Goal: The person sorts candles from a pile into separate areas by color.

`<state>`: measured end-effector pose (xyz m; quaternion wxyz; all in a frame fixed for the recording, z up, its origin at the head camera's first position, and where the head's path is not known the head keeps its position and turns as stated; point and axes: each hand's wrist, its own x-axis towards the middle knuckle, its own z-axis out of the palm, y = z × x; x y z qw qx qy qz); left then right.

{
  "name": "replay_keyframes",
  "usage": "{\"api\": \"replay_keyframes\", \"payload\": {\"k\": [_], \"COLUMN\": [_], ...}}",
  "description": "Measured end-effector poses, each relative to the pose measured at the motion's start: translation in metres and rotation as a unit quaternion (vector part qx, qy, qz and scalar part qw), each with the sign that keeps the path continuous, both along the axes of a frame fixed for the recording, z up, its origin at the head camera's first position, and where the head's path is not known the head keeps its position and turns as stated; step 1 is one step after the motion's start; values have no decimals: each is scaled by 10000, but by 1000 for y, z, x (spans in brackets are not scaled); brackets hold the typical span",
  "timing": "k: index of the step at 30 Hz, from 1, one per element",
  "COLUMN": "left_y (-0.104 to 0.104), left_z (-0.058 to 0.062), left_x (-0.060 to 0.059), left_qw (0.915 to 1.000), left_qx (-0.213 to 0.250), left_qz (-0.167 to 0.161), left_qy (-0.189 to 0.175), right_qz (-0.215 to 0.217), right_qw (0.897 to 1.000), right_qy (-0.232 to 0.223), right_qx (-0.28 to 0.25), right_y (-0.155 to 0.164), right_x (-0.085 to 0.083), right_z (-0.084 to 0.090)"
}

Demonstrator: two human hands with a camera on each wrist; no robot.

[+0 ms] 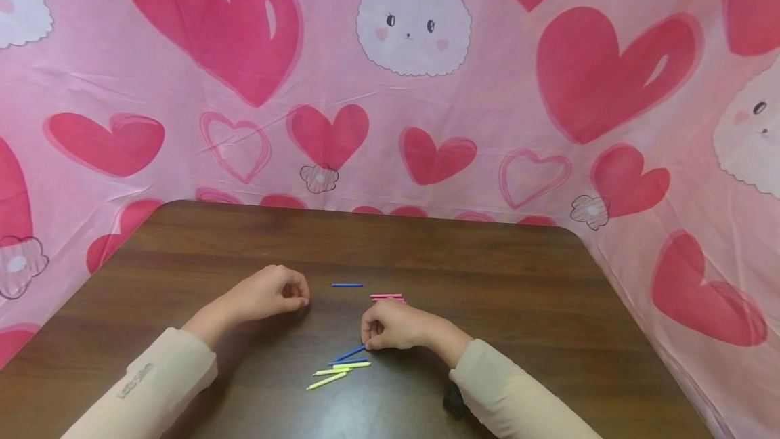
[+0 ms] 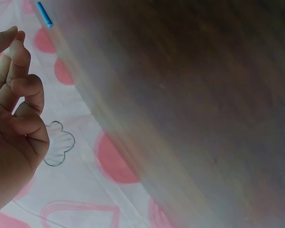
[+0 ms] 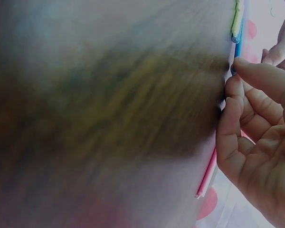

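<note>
**Right hand pinches a blue stick at the near middle of the tabletop**

The blue stick (image 1: 350, 353) is thin, straight and short, lying slanted on the dark wooden tabletop (image 1: 518, 276), its upper end under the fingertips of the right hand (image 1: 390, 326). That hand is curled, fingers pinching the stick's end. Just at 6 o'clock from it lies a second blue stick (image 1: 349, 361), almost touching, and below that three yellow sticks (image 1: 341, 371) fanned toward 7 o'clock.

At 12 o'clock from the right hand, a small bundle of pink sticks (image 1: 387, 297) lies flat, partly hidden by the knuckles. A lone blue stick (image 1: 347, 284) lies at 11 o'clock, apart from the rest, just to the 3 o'clock side of the left hand (image 1: 272, 292). The left hand rests on the tabletop with fingers curled loosely inward, holding nothing.

The right wrist view, blurred, shows the fingertips (image 3: 256, 76) against a blue stick with a yellow one beyond it, and a pink stick by the palm. The left wrist view shows the empty curl of the left hand, which the head view leaves unclear.

A pink cloth (image 1: 487, 120) with red hearts and white rabbits hangs behind the tabletop at 12 o'clock.
</note>
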<state>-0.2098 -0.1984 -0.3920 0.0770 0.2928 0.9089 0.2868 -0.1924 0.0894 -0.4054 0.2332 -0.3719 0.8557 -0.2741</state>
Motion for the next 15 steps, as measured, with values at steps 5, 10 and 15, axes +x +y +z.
{"api": "replay_keyframes", "payload": {"k": [5,10,15], "left_y": [4,9,13], "left_z": [0,0,-1], "left_x": [8,13,19], "left_qw": [9999,9996,9992], "left_qx": [4,17,23], "left_qz": [-115,-271,-399], "left_qy": [-12,99,83], "right_qz": [-70,-100,-77], "right_qw": [10000,9999,10000], "right_qy": [-29,-1,21], "right_qx": [21,35,-45], "right_y": [1,3,5], "right_x": [1,0,-1], "right_z": [-1,0,1]}}
